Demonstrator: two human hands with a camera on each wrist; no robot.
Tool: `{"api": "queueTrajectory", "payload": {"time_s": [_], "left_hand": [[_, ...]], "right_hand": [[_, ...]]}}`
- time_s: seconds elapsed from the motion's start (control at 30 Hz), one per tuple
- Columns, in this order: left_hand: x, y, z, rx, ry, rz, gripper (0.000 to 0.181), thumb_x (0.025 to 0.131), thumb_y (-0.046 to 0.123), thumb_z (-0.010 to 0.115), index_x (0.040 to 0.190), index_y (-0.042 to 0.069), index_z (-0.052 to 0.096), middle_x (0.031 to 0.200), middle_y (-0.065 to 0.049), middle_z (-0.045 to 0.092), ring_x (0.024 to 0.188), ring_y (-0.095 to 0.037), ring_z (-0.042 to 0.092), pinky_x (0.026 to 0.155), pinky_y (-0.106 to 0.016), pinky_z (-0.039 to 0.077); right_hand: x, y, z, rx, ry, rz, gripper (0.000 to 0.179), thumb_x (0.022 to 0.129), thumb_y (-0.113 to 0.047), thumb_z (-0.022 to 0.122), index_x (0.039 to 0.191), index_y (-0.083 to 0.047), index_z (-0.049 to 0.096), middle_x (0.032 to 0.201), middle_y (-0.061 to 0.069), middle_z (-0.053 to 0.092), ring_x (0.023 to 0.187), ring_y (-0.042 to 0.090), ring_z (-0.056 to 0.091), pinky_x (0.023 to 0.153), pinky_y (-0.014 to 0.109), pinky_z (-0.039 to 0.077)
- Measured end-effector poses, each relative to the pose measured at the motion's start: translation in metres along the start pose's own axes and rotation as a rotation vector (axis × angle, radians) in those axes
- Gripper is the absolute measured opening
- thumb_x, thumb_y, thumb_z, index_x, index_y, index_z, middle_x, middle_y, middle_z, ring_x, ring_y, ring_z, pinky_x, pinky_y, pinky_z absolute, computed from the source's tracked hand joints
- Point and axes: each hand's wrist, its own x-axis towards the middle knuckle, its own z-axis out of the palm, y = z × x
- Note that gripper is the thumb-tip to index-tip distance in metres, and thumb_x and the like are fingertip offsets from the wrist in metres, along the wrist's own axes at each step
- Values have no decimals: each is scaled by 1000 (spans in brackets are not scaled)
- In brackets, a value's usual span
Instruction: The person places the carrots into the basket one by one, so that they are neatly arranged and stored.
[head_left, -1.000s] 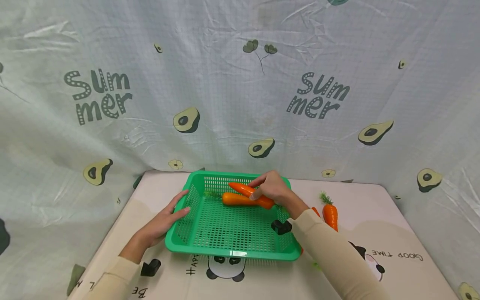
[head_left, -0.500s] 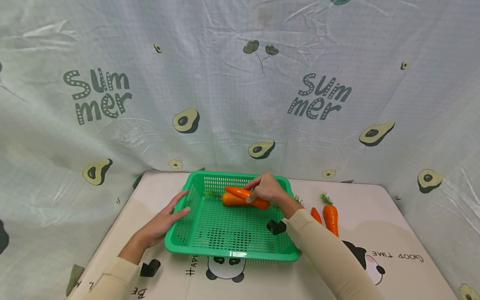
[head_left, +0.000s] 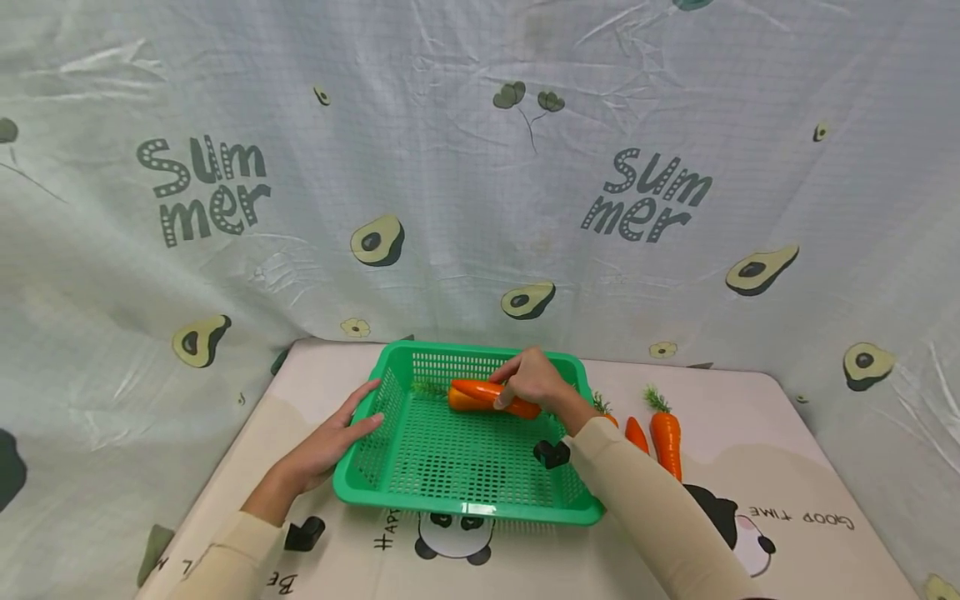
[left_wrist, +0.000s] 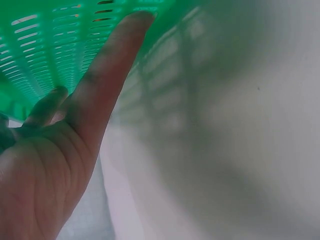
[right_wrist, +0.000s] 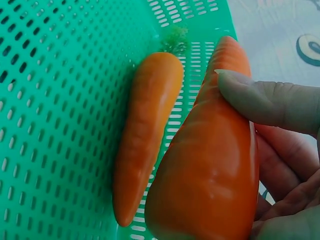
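Note:
My right hand (head_left: 534, 379) pinches a glossy orange carrot (right_wrist: 215, 170) between thumb and fingers, inside a green plastic basket (head_left: 472, 505). In the right wrist view the held carrot's broad end is toward the camera and its tip points away. A second, paler orange carrot (right_wrist: 150, 120) with a feathery green top (right_wrist: 175, 40) lies along the far part of the basket. From the head view the held carrot overlaps it. My left hand (head_left: 326, 446) rests on the basket's left side, fingers extended and spread; in the left wrist view a straight finger (left_wrist: 107, 75) touches the perforated wall.
To the right of the basket, several more carrots lie on the table, one of them a carrot (head_left: 666, 442) with a green top. The printed tablecloth (head_left: 720, 417) spreads around the basket. Behind stands a pale fabric curtain (head_left: 450, 167) with avocado prints.
My right hand has lowered the held carrot and shifted it slightly left, onto the line of the paler carrot. The left hand and basket have stayed in place.

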Motion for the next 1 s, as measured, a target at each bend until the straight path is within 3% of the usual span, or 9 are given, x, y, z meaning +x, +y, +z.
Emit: {"api": "queueTrajectory", "payload": {"time_s": [0.6, 1.0], "left_hand": [[2, -1, -1, 10, 0, 1, 73, 110, 40, 50, 168, 38, 5, 176, -16, 4, 152, -44, 33, 107, -43, 48], [1, -2, -2, -1, -1, 1, 73, 110, 39, 50, 167, 38, 5, 174, -18, 9, 148, -43, 39, 103, -41, 52]], "right_hand": [[10, 5, 7, -57, -26, -4, 36, 70, 9, 85, 101, -8, 84, 124, 16, 74, 94, 27, 69, 76, 40, 61], [14, 10, 11, -82, -33, -18, 35, 69, 8, 86, 99, -10, 85, 122, 14, 76, 95, 26, 68, 77, 40, 61]]}}
